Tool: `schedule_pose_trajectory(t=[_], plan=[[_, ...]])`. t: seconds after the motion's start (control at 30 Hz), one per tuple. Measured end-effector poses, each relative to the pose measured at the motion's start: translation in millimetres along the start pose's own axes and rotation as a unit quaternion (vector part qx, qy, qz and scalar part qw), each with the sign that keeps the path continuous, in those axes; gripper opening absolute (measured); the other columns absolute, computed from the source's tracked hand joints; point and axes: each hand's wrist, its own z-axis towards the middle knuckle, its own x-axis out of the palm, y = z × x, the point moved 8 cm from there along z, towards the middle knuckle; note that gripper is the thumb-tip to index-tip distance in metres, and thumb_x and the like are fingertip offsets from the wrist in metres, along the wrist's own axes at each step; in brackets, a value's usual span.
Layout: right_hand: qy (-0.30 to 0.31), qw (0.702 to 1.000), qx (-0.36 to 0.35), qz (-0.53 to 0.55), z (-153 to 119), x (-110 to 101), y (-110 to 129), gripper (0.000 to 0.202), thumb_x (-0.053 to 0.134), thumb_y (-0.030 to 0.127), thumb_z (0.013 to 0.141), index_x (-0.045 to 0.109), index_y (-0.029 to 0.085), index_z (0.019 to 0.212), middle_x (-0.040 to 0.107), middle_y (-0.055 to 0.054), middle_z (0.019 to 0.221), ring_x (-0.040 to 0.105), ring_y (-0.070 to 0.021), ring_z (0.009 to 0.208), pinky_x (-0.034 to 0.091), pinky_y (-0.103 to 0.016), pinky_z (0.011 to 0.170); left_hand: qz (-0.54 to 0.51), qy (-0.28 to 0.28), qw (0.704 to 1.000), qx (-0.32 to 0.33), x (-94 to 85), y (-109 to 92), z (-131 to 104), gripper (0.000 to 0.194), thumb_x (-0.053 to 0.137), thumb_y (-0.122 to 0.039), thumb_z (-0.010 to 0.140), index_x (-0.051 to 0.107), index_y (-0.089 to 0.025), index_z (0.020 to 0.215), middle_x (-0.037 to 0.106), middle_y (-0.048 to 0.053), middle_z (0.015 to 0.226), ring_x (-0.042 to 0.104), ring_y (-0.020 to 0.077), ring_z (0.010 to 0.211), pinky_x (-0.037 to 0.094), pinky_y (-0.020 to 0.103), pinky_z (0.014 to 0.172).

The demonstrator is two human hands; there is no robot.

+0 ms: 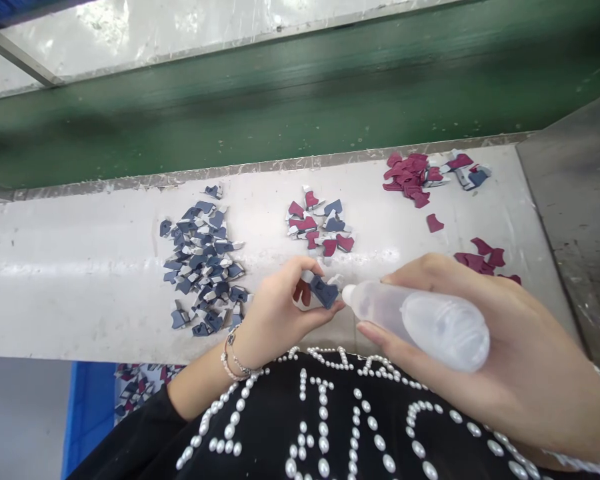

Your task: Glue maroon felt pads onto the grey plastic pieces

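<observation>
Between the thumb and fingers of my left hand [280, 300] is a small dark blue and grey plastic part [323, 291]. My right hand [495, 340] is wrapped around a translucent squeeze bottle [425, 323], tilted so its white tip points left. That tip is right beside the blue part; whether they touch I cannot tell. Past my hands lies a small group of grey parts with red or blue faces [310, 223]. Left of my left hand spreads a heap of blue and grey parts [203, 260]. Loose red pieces [480, 257] lie just beyond my right hand.
A pile of red pieces [407, 177] sits at the back right, with a few grey parts [467, 170] beside it. Behind the white worktop [80, 267] runs a green belt [280, 100]. A metal panel [580, 200] bounds the right. Below left stands a blue bin [87, 413] holding parts.
</observation>
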Motion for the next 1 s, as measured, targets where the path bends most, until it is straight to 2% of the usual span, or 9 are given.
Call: schedule_pose_trajectory(t=[0.3, 0.4, 0.47, 0.57, 0.63, 0.73, 0.83, 0.93, 1.0], plan=[[-0.029, 0.999, 0.018, 0.021, -2, -9, -3, 0.017, 0.07, 0.038, 0.088, 0.056, 0.032, 0.096, 0.065, 0.006, 0.073, 0.061, -0.0141, 0.054, 0.046, -0.026, 0.044, -0.059, -0.007, 0.998, -0.029, -2.0, 8, 1, 0.042, 0.085, -0.034, 0.073, 0.055, -0.024, 0.1, 0.059, -0.004, 0.083, 0.053, 0.0089, 0.06, 0.048, 0.022, 0.056], [-0.064, 0.997, 0.022, 0.04, -11, -25, -19, 0.026, 0.075, 0.039, 0.084, 0.063, 0.039, 0.107, 0.069, 0.003, 0.09, 0.068, -0.019, 0.072, 0.058, -0.029, 0.065, -0.108, -0.022, 0.993, -0.045, -5.1, 18, 3, 0.049, 0.09, -0.039, 0.066, 0.055, -0.023, 0.097, 0.06, -0.002, 0.087, 0.055, 0.0098, 0.062, 0.05, 0.023, 0.056], [-0.05, 0.995, 0.025, 0.078, -18, -27, -38, 0.04, 0.079, 0.034, 0.079, 0.064, 0.043, 0.115, 0.07, 0.004, 0.103, 0.07, -0.0218, 0.09, 0.059, -0.031, 0.082, -0.124, -0.031, 0.99, -0.058, -8.6, 27, 4, 0.05, 0.092, -0.04, 0.062, 0.055, -0.022, 0.092, 0.059, -0.002, 0.085, 0.055, 0.01, 0.062, 0.049, 0.022, 0.054], [0.018, 0.985, 0.058, 0.161, -25, -6, -71, 0.042, 0.083, 0.03, 0.073, 0.064, 0.037, 0.11, 0.07, 0.002, 0.102, 0.071, -0.0216, 0.09, 0.061, -0.029, 0.075, -0.131, -0.046, 0.985, -0.099, -15.2, 46, 5, 0.051, 0.093, -0.038, 0.059, 0.053, -0.021, 0.087, 0.058, -0.003, 0.082, 0.052, 0.0079, 0.057, 0.046, 0.02, 0.049], [0.056, 0.979, 0.077, 0.182, -27, 16, -86, 0.033, 0.078, 0.031, 0.078, 0.063, 0.03, 0.107, 0.07, -0.001, 0.1, 0.072, -0.0225, 0.088, 0.061, -0.032, 0.074, -0.14, -0.06, 0.979, -0.134, -19.4, 60, 4, 0.05, 0.093, -0.036, 0.061, 0.054, -0.021, 0.089, 0.058, -0.004, 0.08, 0.053, 0.0071, 0.054, 0.047, 0.02, 0.048], [0.078, 0.981, 0.064, 0.165, -25, 52, -92, 0.032, 0.073, 0.026, 0.078, 0.067, 0.028, 0.11, 0.069, -0.004, 0.116, 0.069, -0.0262, 0.108, 0.055, -0.041, 0.097, -0.175, -0.071, 0.967, -0.171, -20.6, 76, 4, 0.043, 0.087, -0.035, 0.069, 0.055, -0.021, 0.094, 0.064, -0.003, 0.082, 0.066, 0.0122, 0.064, 0.057, 0.024, 0.06], [0.065, 0.986, 0.044, 0.148, -24, 80, -87, 0.042, 0.069, 0.014, 0.069, 0.069, 0.03, 0.108, 0.071, -0.001, 0.11, 0.069, -0.0259, 0.107, 0.056, -0.039, 0.095, -0.189, -0.075, 0.965, -0.168, -17.8, 84, 8, 0.034, 0.081, -0.033, 0.075, 0.058, -0.02, 0.097, 0.071, 0.002, 0.091, 0.073, 0.0178, 0.08, 0.062, 0.03, 0.076], [0.058, 0.989, 0.031, 0.132, -26, 92, -84, 0.049, 0.076, 0.008, 0.057, 0.07, 0.035, 0.097, 0.074, 0.004, 0.102, 0.072, -0.0264, 0.098, 0.06, -0.037, 0.087, -0.176, -0.078, 0.971, -0.145, -14.9, 83, 13, 0.031, 0.083, -0.032, 0.073, 0.062, -0.019, 0.093, 0.072, 0.003, 0.091, 0.073, 0.0196, 0.084, 0.062, 0.031, 0.077], [0.035, 0.992, 0.04, 0.111, -29, 79, -94, 0.054, 0.081, 0.008, 0.053, 0.07, 0.037, 0.098, 0.075, 0.006, 0.105, 0.072, -0.0284, 0.099, 0.06, -0.038, 0.089, -0.172, -0.081, 0.973, -0.131, -13.3, 80, 15, 0.03, 0.083, -0.03, 0.073, 0.063, -0.019, 0.092, 0.071, 0.003, 0.091, 0.072, 0.0199, 0.086, 0.063, 0.031, 0.076]])
